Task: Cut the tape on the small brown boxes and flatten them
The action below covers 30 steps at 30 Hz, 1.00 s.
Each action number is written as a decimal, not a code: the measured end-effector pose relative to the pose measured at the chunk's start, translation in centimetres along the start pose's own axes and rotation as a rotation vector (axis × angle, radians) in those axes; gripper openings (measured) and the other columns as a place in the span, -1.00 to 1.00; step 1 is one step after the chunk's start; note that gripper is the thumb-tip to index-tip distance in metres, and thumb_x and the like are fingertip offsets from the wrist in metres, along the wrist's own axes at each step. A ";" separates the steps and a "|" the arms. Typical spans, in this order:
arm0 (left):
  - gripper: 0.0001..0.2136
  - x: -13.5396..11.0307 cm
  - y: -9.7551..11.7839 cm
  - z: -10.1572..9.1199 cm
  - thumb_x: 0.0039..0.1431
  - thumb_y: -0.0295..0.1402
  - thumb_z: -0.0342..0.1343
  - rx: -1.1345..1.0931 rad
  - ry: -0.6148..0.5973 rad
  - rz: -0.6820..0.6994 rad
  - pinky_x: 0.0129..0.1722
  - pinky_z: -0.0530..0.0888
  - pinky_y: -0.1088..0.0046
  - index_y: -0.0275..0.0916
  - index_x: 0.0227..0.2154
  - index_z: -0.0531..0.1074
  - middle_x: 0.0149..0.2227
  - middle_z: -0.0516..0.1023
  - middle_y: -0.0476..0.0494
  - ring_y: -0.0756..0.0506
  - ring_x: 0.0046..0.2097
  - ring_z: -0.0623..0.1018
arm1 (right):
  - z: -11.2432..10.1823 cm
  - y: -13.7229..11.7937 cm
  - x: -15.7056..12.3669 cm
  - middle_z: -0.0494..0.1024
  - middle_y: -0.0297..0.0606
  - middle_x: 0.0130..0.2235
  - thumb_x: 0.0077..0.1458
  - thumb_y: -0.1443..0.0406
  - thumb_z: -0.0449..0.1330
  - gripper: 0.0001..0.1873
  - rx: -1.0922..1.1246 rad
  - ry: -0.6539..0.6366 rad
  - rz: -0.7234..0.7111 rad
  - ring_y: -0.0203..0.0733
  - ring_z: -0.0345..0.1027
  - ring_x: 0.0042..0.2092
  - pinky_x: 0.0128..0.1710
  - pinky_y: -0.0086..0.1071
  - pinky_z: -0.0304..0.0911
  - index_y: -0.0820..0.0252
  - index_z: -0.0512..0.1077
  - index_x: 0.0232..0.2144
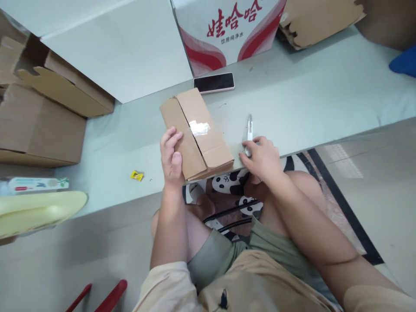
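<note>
A small closed cardboard box (208, 149) lies at an angle on the table, with a torn patch of shiny tape (199, 128) across its middle seam. My left hand (172, 158) grips the box's left side, fingertips on the top flap. To the right of the box lies a slim white utility knife (250, 130), pointing away from me. The thumb and fingers of my right hand (262, 158) close around its near end, by the table's front edge. Part of the knife's handle is hidden under those fingers.
Behind the box lies a phone (214, 82), near a white carton with red print (227, 39). Larger cardboard boxes (39, 125) stand at the left, another (320, 21) at the back right. A yellow wrapped sweet (137, 175) and a pale yellow plastic item (42, 210) are on the left.
</note>
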<state>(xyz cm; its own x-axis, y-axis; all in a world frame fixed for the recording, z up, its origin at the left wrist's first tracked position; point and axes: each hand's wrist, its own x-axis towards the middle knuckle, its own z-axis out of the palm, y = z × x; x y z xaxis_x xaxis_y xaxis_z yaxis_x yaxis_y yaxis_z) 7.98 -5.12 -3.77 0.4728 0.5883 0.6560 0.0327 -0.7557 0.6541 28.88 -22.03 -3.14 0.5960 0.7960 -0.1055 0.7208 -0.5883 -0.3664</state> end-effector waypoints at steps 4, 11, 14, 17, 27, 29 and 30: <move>-0.58 -0.3 0.2 0.5 0.40 -0.05 -0.16 -0.019 0.030 -0.006 0.40 0.23 0.15 0.05 0.17 0.42 0.25 0.38 -0.09 -0.14 0.31 0.36 | -0.5 -0.7 -0.2 0.50 -0.11 -0.24 0.11 0.26 0.08 -0.77 0.036 -0.054 0.017 -0.13 0.29 -0.33 -0.35 -0.29 0.14 0.15 0.47 -0.21; -0.55 -0.4 0.9 0.8 0.41 -0.03 -0.20 0.030 0.010 -0.041 0.39 0.25 0.10 -0.04 0.15 0.42 0.26 0.38 -0.17 -0.18 0.33 0.35 | -0.9 -1.3 -1.3 0.43 -0.44 -0.50 0.04 0.30 0.01 -0.77 0.740 -0.042 0.020 -0.29 0.22 -0.53 -0.48 -0.40 0.10 0.07 0.36 -0.22; -0.55 -0.4 1.5 1.0 0.42 -0.03 -0.21 0.042 0.001 -0.032 0.38 0.25 0.11 -0.05 0.15 0.41 0.26 0.37 -0.19 -0.19 0.33 0.35 | -0.8 -1.5 -2.2 0.52 -0.34 -0.35 0.03 0.21 0.04 -0.70 1.083 0.117 -0.103 -0.27 0.38 -0.42 -0.44 -0.38 0.23 0.08 0.38 -0.16; -0.55 -0.7 2.5 1.6 0.42 -0.03 -0.20 0.094 0.026 -0.039 0.36 0.28 0.10 -0.09 0.15 0.40 0.25 0.37 -0.23 -0.20 0.31 0.37 | -0.9 -1.7 -3.1 0.57 -0.17 -0.15 0.08 0.07 -0.03 -0.46 1.199 0.286 -0.364 -0.14 0.48 -0.22 -0.36 -0.27 0.34 0.06 0.33 0.08; -0.51 -2.1 5.3 4.3 0.35 -0.04 -0.20 0.233 0.110 0.079 0.37 0.20 -0.04 -0.24 0.11 0.35 0.19 0.48 -0.32 -0.32 0.38 0.29 | -1.3 -2.6 -4.1 0.37 -0.31 -0.30 0.29 0.04 -0.03 -0.67 0.683 0.768 -0.369 -0.14 0.48 -0.28 -0.26 -0.16 0.38 -0.05 0.29 0.02; -0.51 -2.0 5.5 4.4 0.34 -0.04 -0.19 0.236 0.096 0.075 0.35 0.25 0.00 -0.25 0.10 0.36 0.16 0.51 -0.32 -0.31 0.34 0.35 | -1.5 -2.5 -4.8 0.39 -0.24 -0.25 0.30 -0.01 -0.05 -0.61 0.600 0.565 -0.414 -0.04 0.51 -0.14 -0.19 -0.10 0.40 -0.03 0.35 0.02; -0.51 -2.0 5.5 4.4 0.34 -0.03 -0.19 0.239 0.099 0.079 0.34 0.27 0.02 -0.26 0.09 0.37 0.15 0.52 -0.31 -0.31 0.33 0.37 | -1.5 -2.6 -5.1 0.40 -0.22 -0.23 0.29 -0.04 -0.04 -0.59 0.575 0.462 -0.437 0.01 0.50 -0.08 -0.15 -0.07 0.41 -0.02 0.37 0.01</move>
<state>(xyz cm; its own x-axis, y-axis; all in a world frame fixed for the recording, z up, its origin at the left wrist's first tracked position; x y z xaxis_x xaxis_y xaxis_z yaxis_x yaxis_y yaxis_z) 11.09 -11.71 -3.10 0.3940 0.5410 0.7430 0.2114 -0.8401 0.4995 24.51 -24.83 -0.28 0.4806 0.7234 0.4957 0.7023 0.0211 -0.7116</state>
